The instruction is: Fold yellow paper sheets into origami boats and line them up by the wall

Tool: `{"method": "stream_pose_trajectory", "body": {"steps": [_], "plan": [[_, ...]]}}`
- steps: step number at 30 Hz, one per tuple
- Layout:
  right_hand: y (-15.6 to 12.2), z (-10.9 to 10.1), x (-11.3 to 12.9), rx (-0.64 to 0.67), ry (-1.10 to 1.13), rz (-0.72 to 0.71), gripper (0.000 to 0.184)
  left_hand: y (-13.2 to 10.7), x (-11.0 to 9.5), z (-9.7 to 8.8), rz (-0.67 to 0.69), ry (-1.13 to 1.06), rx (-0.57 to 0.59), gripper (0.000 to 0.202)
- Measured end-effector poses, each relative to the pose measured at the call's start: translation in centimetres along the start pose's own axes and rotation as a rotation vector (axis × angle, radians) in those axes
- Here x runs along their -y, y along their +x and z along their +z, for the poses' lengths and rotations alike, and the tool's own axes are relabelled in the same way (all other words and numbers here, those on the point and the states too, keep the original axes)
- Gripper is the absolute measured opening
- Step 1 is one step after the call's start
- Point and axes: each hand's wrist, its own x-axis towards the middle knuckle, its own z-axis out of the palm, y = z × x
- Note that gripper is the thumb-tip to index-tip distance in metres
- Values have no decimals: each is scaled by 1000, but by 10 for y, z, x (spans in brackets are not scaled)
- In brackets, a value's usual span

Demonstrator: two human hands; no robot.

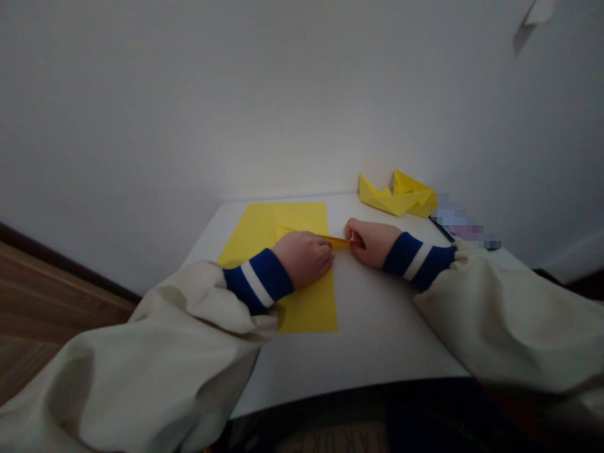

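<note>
A yellow sheet of paper (264,236) lies on the white table (377,340). A folded yellow strip of paper (337,241) stretches between both hands above the sheet's right edge. My left hand (304,257) rests on the sheet with fingers curled, pressing and gripping the strip's left end. My right hand (370,241) pinches the strip's right end just off the sheet. Both wrists show blue cuffs with a white stripe under cream sleeves.
Two folded yellow paper boats (396,195) stand at the table's far right by the white wall. A dark flat object (443,229) with a blurred patch lies right of my right hand. Wooden floor (42,302) shows at left.
</note>
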Motion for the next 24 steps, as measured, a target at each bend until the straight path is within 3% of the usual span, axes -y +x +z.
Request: {"method": "stream_pose_trajectory", "body": {"steps": [8,13,16,24], "plan": [[0,4,-7,-73,31,-143,19,-3,-3,-1,34,57,-119,26],[1,3,-6,-74,33,-148,10,1,4,7,-82,-75,-290,24],[1,3,-4,-64,10,-125,18,3,10,16,-118,-87,-333,23],[0,2,0,-98,-8,-129,26,6,20,38,-130,-197,-156,34]]}}
